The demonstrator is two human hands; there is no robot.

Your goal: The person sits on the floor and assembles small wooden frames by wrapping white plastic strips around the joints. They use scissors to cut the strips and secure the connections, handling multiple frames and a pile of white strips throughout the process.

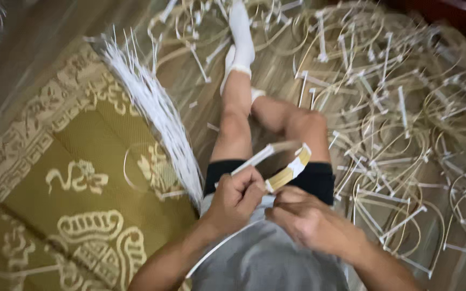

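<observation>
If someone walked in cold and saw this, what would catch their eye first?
Probably the big heap of bent cane hoops with white ties, filling the floor on the right. Next, the fan of thin white strips lying along the patterned gold mat. In the middle, the left hand and right hand work on one curved hoop piece.

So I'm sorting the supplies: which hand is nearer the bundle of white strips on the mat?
Left. The left hand is right beside the bundle of white strips; the right hand sits farther away.
</observation>
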